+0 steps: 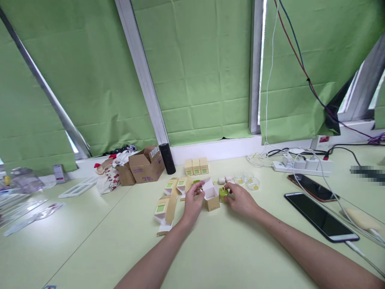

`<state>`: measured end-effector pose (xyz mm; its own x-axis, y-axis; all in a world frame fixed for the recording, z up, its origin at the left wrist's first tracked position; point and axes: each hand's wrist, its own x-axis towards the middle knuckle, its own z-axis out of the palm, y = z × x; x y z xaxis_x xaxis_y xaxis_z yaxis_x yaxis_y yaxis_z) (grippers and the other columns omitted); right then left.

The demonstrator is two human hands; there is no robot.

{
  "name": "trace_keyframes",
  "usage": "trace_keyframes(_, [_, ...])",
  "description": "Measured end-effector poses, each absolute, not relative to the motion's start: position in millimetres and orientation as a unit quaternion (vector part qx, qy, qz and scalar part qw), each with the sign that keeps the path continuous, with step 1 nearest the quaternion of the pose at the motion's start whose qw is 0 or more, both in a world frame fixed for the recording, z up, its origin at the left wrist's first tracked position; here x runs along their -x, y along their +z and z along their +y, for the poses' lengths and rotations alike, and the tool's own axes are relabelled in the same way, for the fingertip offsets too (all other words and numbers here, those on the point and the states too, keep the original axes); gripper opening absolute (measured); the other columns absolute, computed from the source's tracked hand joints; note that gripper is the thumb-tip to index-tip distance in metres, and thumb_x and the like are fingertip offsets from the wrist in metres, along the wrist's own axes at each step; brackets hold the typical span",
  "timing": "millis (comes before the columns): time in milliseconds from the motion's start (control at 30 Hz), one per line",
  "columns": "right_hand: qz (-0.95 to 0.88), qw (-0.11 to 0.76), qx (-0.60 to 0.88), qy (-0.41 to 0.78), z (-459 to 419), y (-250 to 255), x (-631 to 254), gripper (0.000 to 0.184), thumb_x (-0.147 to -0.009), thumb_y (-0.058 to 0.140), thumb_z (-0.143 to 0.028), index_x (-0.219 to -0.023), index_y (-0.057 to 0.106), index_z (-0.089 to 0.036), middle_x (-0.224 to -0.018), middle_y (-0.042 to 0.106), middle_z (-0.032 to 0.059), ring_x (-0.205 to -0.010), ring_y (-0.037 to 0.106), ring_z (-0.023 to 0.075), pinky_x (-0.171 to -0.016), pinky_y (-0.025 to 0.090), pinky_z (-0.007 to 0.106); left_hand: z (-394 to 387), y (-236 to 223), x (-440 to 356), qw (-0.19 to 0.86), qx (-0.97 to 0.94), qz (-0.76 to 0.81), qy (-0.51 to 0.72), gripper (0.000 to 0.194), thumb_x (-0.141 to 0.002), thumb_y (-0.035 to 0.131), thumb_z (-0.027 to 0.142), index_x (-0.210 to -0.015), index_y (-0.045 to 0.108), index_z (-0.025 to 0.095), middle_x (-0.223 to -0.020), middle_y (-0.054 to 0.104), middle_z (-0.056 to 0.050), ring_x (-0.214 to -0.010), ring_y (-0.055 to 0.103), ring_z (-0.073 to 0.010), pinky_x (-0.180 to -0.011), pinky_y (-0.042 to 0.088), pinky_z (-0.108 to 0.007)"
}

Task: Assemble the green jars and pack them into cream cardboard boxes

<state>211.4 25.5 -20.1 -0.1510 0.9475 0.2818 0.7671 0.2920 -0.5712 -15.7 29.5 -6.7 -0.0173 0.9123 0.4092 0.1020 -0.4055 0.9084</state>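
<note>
My left hand (194, 197) grips the left side of a small cardboard box (213, 203) by its raised white flap. The box stands on the table with its top open, showing a white inside. Just right of it, my right hand (240, 198) pinches a small, rounded yellow-green piece (223, 193) with a ring-like top; its exact kind is unclear. Left of my left hand lie several opened cartons with green labels, one of them a near carton (161, 208). Behind my right hand are clear round cups (253, 184) with yellow dots and small pale pink cylinders (221, 180).
Three closed boxes (196, 166) stand near the wall. Further left are a black cylinder (167, 159), a brown carton (147, 165) and a printed cloth bag (107, 178). To the right lie two phones, including a near phone (321, 216), cables and a power strip (302, 166).
</note>
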Motion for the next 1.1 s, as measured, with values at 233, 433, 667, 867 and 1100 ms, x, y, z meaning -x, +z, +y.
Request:
trace_keyframes(233, [-0.742,0.321,0.563,0.171,25,-18,-211,0.032,-0.086,0.063,-0.015,-0.118,0.065,-0.020,-0.103,0.075,0.0076,-0.094,0.069,0.0245,-0.081,0.048,0.031,34,-10,16,0.499,-0.541,0.400,0.546,0.054,-0.063,0.068,0.019,-0.117,0.068,0.018,-0.098,0.078,-0.007,-0.085,0.073,-0.0231,-0.080,0.053,-0.035])
trace_keyframes(433, [-0.743,0.331,0.557,0.168,24,-16,-211,0.028,-0.084,0.063,-0.014,-0.112,0.066,-0.021,-0.100,0.074,0.0065,-0.088,0.068,0.0226,-0.076,0.047,0.030,35,-11,18,0.522,-0.527,0.408,0.533,0.057,-0.061,0.074,0.021,-0.118,0.069,0.017,-0.092,0.077,-0.007,-0.087,0.074,-0.0270,-0.082,0.056,-0.039])
trace_keyframes(667, [-0.711,0.380,0.564,0.177,29,-14,-214,0.028,-0.084,0.063,-0.016,-0.111,0.064,-0.021,-0.102,0.074,0.0069,-0.088,0.069,0.0222,-0.075,0.051,0.032,38,-13,19,0.544,-0.505,0.405,0.534,0.062,-0.057,0.071,0.017,-0.119,0.067,0.016,-0.091,0.079,-0.007,-0.084,0.074,-0.0253,-0.083,0.054,-0.037])
trace_keyframes(867, [-0.623,0.572,0.489,0.215,29,4,-219,0.031,-0.088,0.064,-0.036,-0.116,0.060,-0.024,-0.117,0.072,0.0095,-0.102,0.070,0.0261,-0.070,0.057,0.034,37,-11,21,0.539,-0.518,0.400,0.531,0.058,-0.058,0.071,0.016,-0.117,0.071,0.016,-0.095,0.077,-0.008,-0.086,0.073,-0.0253,-0.082,0.053,-0.036])
trace_keyframes(1100, [-0.646,0.607,0.384,0.258,7,19,-209,0.035,-0.095,0.064,-0.042,-0.126,0.059,-0.027,-0.126,0.070,0.0098,-0.105,0.069,0.0260,-0.063,0.055,0.031,33,-8,19,0.559,-0.545,0.377,0.499,0.058,-0.059,0.072,0.015,-0.117,0.072,0.015,-0.100,0.078,-0.009,-0.082,0.070,-0.0206,-0.074,0.049,-0.029])
